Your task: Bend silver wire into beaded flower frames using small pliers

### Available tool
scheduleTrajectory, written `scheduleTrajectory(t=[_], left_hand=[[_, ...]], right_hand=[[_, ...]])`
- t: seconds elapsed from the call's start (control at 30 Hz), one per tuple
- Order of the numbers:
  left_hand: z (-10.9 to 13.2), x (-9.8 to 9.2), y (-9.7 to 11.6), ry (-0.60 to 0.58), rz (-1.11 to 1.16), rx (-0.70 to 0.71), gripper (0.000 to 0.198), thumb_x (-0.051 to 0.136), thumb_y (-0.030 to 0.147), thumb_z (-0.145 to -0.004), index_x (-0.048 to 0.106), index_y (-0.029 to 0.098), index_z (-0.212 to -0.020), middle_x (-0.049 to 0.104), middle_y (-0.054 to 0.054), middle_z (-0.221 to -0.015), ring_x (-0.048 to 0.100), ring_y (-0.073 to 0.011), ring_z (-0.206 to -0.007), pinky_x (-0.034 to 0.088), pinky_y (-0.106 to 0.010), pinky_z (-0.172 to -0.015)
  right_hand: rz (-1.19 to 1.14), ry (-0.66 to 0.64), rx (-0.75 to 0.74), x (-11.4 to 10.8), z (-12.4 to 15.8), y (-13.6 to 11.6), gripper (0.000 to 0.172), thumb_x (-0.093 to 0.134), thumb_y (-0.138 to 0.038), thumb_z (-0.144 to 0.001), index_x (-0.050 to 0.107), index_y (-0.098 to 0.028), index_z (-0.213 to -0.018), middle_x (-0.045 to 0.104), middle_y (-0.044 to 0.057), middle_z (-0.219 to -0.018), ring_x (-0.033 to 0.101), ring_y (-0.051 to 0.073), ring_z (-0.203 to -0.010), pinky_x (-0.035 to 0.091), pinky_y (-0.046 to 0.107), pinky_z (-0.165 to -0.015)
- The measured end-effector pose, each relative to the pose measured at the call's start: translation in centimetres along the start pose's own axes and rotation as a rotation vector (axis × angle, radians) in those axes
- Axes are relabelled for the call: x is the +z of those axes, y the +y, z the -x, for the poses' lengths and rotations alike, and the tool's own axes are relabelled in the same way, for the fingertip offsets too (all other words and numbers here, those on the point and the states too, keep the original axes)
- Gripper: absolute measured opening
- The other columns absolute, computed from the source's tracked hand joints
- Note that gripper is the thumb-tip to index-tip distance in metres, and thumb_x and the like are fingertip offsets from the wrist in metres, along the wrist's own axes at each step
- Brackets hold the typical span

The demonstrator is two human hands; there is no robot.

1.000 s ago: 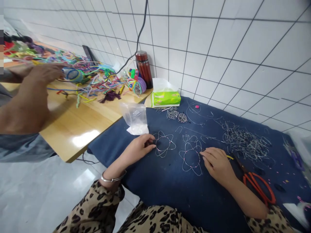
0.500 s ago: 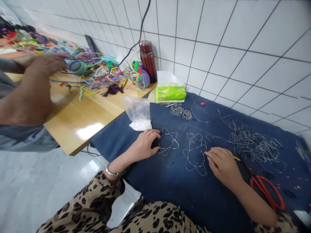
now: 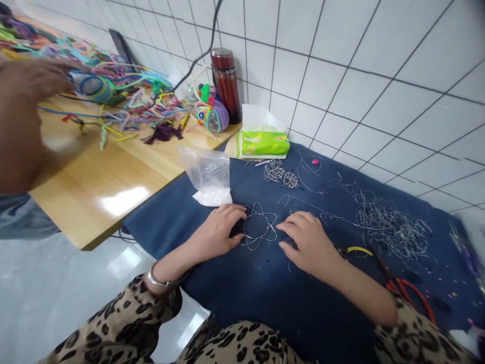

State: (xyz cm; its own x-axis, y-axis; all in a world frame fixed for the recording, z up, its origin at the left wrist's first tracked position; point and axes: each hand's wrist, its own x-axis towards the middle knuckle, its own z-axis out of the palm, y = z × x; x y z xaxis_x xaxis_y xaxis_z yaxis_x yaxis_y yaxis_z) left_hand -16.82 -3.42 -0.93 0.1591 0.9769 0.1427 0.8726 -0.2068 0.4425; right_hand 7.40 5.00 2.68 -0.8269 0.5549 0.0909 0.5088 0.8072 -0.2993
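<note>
A flower-shaped wire piece (image 3: pixel 258 214) with small beads lies on the dark blue cloth (image 3: pixel 242 283). At its left edge is my left hand (image 3: pixel 217 230), thumb and fingers apart, with the fingertips at the wire. My right hand (image 3: pixel 308 242) hovers just right of the same piece, its thumb and fingers parted and nothing between them. Beneath my right hand a second wire flower is mostly hidden; only bits of its loops (image 3: pixel 290 266) show.
Tangled wire (image 3: pixel 392 227), orange-handled scissors (image 3: pixel 419 298) and yellow-handled pliers (image 3: pixel 359 249) lie right. Behind are wire balls (image 3: pixel 274 171), a tissue pack (image 3: pixel 264 144) and a plastic bag (image 3: pixel 210 174). Another person's hand (image 3: pixel 34 86) is over the wooden table (image 3: pixel 109 172), by a red thermos (image 3: pixel 227 86).
My right hand has moved left from the second wire flower's right edge, over that flower, to beside the first one. My left hand stays at the first flower. The view has shifted slightly.
</note>
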Motion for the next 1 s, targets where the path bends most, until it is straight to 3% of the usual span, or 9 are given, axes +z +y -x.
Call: scheduleTrajectory(t=[0.23,0.5,1.0], left_hand=[[-0.1,-0.2,-0.3,-0.018,0.032,-0.010,0.036,0.059,0.017,-0.072,0.050,0.019,-0.107,0.050,-0.009,-0.120,0.043,-0.0257,-0.113,0.036,-0.045,-0.096],[-1.6,-1.3,-1.5,-0.096,0.102,0.056,0.042,0.053,0.005,-0.066,0.049,0.019,-0.105,0.053,-0.007,-0.113,0.046,-0.0225,-0.108,0.039,-0.040,-0.095],[-1.3,-1.6,-1.8,-0.075,-0.093,-0.018,0.029,0.055,0.014,-0.069,0.054,0.019,-0.097,0.058,-0.006,-0.090,0.053,-0.0228,-0.090,0.043,-0.039,-0.080]], right_hand=[[0.041,-0.052,-0.001,2.4,-3.5,-0.1,0.034,0.058,-0.029,-0.078,0.056,-0.021,-0.111,0.054,0.009,-0.108,0.040,0.026,-0.106,0.035,0.041,-0.087],[0.115,-0.092,-0.082,1.9,-5.0,0.0,0.026,0.057,-0.018,-0.073,0.060,-0.017,-0.099,0.056,0.008,-0.099,0.040,0.026,-0.104,0.034,0.038,-0.084],[0.221,-0.028,-0.136,2.4,-5.9,0.2,0.013,0.053,-0.010,-0.073,0.061,-0.017,-0.081,0.057,0.009,-0.088,0.042,0.025,-0.098,0.032,0.035,-0.076]])
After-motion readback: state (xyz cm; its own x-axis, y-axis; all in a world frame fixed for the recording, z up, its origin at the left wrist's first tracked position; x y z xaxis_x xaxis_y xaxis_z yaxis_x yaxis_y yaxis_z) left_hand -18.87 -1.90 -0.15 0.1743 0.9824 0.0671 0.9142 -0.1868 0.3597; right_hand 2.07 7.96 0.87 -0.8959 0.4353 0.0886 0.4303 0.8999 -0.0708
